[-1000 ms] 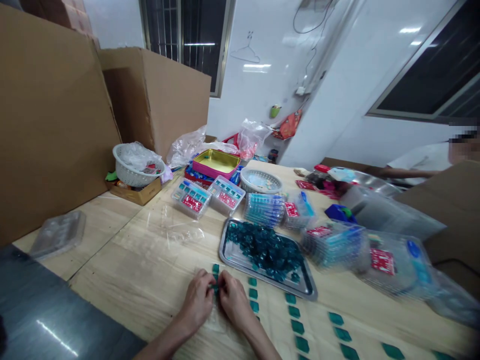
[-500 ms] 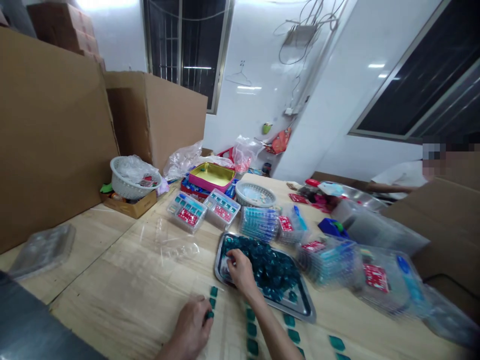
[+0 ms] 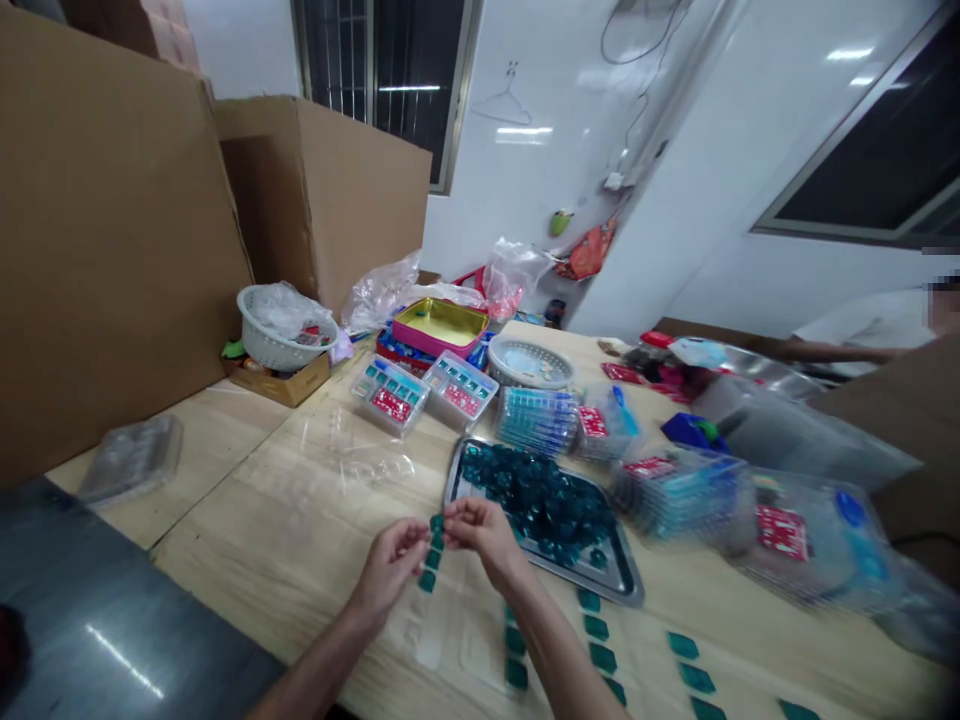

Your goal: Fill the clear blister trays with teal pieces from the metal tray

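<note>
Two hands close together above the wooden table [image 3: 225, 500], left hand [image 3: 390, 568] and right hand [image 3: 484, 533] pinching a small teal piece [image 3: 437, 523] at the top of a short teal row [image 3: 430, 557]. Both are off the metal tray [image 3: 616, 574], with its teal heap [image 3: 532, 495] just beyond.

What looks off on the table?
A loose sheet of clear plastic film lies crinkled on the wooden tabletop, left of the metal tray. It sits apart from the packed boxes and looks stray. Nothing looks spilled or damaged.
</note>
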`<state>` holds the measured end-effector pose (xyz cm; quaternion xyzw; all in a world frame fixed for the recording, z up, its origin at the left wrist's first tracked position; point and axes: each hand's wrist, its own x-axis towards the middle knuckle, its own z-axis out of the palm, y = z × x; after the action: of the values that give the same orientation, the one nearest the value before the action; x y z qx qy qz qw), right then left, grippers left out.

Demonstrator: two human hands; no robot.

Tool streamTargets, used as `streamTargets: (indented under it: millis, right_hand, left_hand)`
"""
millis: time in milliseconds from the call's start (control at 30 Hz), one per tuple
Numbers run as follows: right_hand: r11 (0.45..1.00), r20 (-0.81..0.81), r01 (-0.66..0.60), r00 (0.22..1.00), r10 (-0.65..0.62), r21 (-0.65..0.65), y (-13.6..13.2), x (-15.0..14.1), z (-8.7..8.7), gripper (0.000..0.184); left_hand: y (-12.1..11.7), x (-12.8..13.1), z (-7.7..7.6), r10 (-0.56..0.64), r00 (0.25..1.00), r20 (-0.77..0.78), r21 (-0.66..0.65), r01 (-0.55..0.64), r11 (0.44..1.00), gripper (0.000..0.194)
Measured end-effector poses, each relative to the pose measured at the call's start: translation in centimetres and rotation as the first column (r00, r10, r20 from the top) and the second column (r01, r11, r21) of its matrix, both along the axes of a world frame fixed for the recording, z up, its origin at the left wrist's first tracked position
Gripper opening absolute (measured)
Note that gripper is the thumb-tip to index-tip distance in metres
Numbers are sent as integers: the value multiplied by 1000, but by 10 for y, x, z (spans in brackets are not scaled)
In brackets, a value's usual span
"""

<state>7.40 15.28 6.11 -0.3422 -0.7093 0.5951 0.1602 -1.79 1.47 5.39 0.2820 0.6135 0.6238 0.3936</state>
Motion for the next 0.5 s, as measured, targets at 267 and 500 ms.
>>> streamTargets:
  millis: [267,500]
  right_hand:
    - [872,-155,-52,988,-28,-487,-54,32,-11,26]
    - [990,113,-55,993,41,128,-80,31,-27,9]
  left_hand:
    - [-12,8,-1,-163,984,70,-73,168,983,20]
    - [-30,17,-5,-311,718,-623,-406,43,913,19]
